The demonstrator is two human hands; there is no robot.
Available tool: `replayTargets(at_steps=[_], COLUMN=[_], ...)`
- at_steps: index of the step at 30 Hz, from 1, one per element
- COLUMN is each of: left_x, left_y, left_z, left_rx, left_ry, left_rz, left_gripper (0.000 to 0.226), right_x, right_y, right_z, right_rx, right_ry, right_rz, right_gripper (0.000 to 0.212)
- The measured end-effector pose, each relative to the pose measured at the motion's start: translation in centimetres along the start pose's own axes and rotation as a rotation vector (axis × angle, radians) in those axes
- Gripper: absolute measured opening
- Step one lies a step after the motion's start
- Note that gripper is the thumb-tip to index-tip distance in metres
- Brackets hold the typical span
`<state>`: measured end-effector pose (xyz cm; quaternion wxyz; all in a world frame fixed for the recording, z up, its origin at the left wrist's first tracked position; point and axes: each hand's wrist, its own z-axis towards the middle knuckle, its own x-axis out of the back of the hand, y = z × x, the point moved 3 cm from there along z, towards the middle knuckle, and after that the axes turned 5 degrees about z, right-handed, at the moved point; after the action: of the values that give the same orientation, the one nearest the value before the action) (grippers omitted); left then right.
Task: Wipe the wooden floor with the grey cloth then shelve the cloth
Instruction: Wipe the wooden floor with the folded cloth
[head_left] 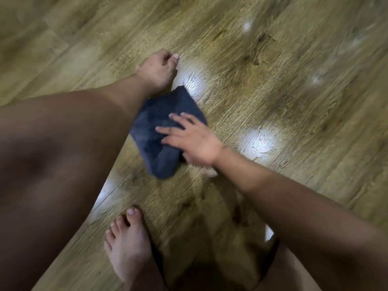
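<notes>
One broad wooden floor (262,85) fills the view, gleaming in patches near the middle. Two bare feet are planted on it: one (156,70) just beyond the grey cloth (159,133), one (126,244) nearer. The cloth is lying folded on the boards and is pressed flat under the right hand (193,141), fingers spread. No left hand is seen. For even wiping, overlapping strokes along the grain seem best, with the palm kept flat.

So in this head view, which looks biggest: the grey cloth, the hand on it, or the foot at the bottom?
1. Grey cloth, though partly covered.
2. Foot at the bottom, and the right hand: look alike, and the foot may be nearer the camera, so unranked.
</notes>
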<state>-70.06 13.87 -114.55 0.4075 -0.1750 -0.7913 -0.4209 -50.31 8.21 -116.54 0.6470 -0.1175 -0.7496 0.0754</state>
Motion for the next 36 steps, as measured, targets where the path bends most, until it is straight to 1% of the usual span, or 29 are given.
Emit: replayTargets(at_steps=[2, 4, 7, 9, 13, 15, 17, 19, 20, 24, 26, 28, 30, 32, 34, 36], left_x=[0.8, 1.1, 1.0, 0.8, 0.8, 0.7, 0.2, -0.4, -0.6, -1.5, -1.7, -1.7, -1.7, -1.6, -1.2, -0.6], left_y=[-0.8, -1.8, -3.5, -4.5, -5.9, -6.3, -6.5, -6.6, -6.5, -5.5, -4.7, -3.6, -2.5, -1.6, -0.7, 0.1], left_z=[0.0, -0.1, -0.5, -1.2, -2.2, -2.5, -2.7, -2.7, -2.5, -1.9, -1.4, -0.6, 0.2, 1.1, 2.1, 3.0], left_rx=[0.019, 0.041, 0.074, 0.094, 0.151, 0.198, 0.225, 0.214, 0.200, 0.135, 0.082, 0.031, -0.020, -0.075, -0.085, -0.074], left_ry=[0.029, 0.030, 0.039, 0.063, 0.077, 0.046, -0.007, -0.020, 0.004, 0.173, 0.219, 0.251, 0.269, 0.284, 0.308, 0.321], left_rz=[-0.028, -0.026, 0.073, 0.196, 0.289, 0.305, 0.320, 0.339, 0.348, 0.350, 0.337, 0.306, 0.275, 0.237, 0.178, 0.131], left_gripper=[0.044, 0.041, 0.041, 0.047, 0.059, 0.067, 0.071, 0.067, 0.063, 0.045, 0.036, 0.035, 0.043, 0.049, 0.048, 0.046], right_x=[1.0, 2.0, 3.2, 3.5, 3.0, 2.9, 2.8, 2.8, 2.8, 2.8, 3.1, 3.3, 3.2, 2.8, 1.8, 0.0], right_y=[3.7, 7.2, 11.9, 15.1, 19.5, 20.1, 20.3, 20.3, 20.1, 19.1, 18.0, 16.2, 13.2, 9.2, 4.5, -0.4], right_z=[-1.5, -3.3, -6.5, -9.2, -16.2, -18.7, -19.5, -18.9, -18.5, -16.2, -14.0, -11.0, -7.7, -4.3, -1.1, 0.9], right_rx=[-0.126, -0.289, -0.547, -0.776, -1.252, -1.393, -1.440, -1.444, -1.442, -1.444, -1.451, -1.382, -1.187, -0.914, -0.612, -0.333], right_ry=[0.076, 0.161, 0.297, 0.410, 0.605, 0.667, 0.685, 0.710, 0.723, 0.718, 0.693, 0.608, 0.484, 0.359, 0.206, 0.019], right_rz=[0.094, 0.158, 0.191, 0.242, 0.298, 0.296, 0.281, 0.277, 0.273, 0.246, 0.244, 0.219, 0.189, 0.164, 0.103, 0.027], right_gripper=[0.062, 0.062, 0.059, 0.058, 0.055, 0.054, 0.053, 0.052, 0.051, 0.049, 0.049, 0.051, 0.057, 0.061, 0.060, 0.056])
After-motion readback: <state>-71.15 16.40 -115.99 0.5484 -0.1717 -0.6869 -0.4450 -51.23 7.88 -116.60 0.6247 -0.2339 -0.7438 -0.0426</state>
